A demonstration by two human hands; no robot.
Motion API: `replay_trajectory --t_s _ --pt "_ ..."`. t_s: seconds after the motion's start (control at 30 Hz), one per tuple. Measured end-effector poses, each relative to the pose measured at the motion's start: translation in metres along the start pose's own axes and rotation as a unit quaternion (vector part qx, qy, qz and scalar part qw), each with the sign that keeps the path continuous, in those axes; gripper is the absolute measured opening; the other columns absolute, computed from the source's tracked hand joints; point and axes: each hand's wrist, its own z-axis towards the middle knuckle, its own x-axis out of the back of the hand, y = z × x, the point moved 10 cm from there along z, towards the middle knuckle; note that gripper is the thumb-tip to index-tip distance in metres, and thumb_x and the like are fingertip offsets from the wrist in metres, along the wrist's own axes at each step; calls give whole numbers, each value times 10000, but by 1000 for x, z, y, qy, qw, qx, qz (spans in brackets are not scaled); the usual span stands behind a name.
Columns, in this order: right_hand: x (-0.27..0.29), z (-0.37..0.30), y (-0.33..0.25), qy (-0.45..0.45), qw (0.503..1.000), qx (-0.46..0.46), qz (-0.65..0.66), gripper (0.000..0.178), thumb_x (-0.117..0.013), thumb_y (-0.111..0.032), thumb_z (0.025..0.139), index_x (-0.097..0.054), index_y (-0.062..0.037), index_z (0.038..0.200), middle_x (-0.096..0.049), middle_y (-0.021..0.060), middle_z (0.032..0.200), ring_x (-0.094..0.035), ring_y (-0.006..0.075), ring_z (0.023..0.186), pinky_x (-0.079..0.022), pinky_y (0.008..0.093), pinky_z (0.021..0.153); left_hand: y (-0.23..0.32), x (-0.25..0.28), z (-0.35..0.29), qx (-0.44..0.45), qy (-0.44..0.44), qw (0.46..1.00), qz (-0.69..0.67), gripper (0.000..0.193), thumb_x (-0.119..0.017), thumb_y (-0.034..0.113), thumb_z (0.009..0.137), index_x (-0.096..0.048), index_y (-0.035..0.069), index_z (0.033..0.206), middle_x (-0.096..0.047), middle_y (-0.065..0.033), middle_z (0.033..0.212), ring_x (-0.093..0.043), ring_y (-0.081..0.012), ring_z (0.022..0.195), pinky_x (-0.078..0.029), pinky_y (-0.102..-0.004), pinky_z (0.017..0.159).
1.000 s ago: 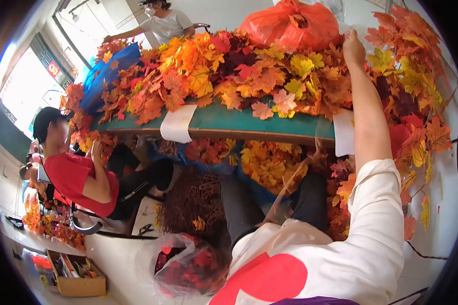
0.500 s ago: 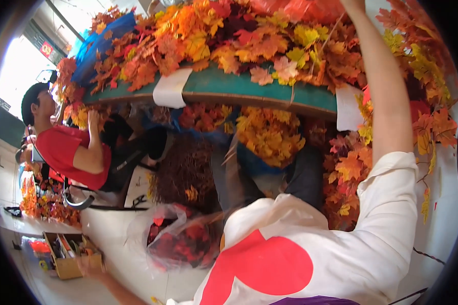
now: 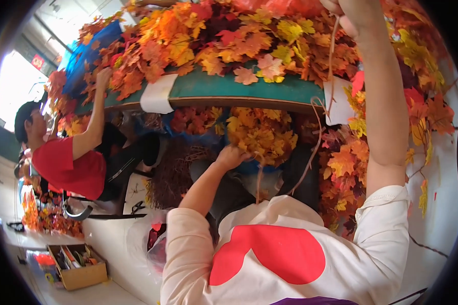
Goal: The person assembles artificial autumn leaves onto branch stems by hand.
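Currently, right hand grips a brown stem over the worktop; left hand is at the yellow leaves below, its grip unclear.

Strong light is let in through a bright opening at the far left, below which a pale wall is seen. A pale floor is laid throughout, and the room's middle is crossed by a green-topped, brown-edged table
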Motion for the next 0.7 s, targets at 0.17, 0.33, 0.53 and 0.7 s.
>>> replay_trajectory --t_s 0.17,0.33,0.53,0.7 --pt "-33 -23 19 -185 945 -16 267 294 -356 -316 974 -512 -70 931 -309 -61 529 -209 30 366 -200 202 301 -81 -116 -50 -21 -105 940 324 235 -602 259 774 -649 106 946 -638 -114 890 -609 -320 863 -483 -445 759" --pt "-44 -67 56 -200 971 -69 110 290 -434 -346 931 -501 -66 966 -492 26 574 -429 118 429 -310 265 366 -58 9 7 119 -131 965 193 138 -583 143 760 -638 98 878 -629 -137 866 -611 -324 817 -504 -395 706" --pt "-79 -150 138 -199 977 -76 -11 170 -437 -122 897 -523 -19 792 -552 52 713 -501 117 657 -418 278 608 103 243 -5 -73 390 845 -359 329 -502 248 911 -558 -11 1106 -581 -139 1101 -578 -225 979 -466 -313 798" --pt "-98 -224 199 -158 979 -128 17 225 -492 -140 785 -574 -18 955 -592 150 881 -576 266 854 -462 344 735 174 218 -2 -173 202 932 -245 236 -578 231 838 -663 35 939 -613 -139 1039 -579 -280 970 -443 -351 845"
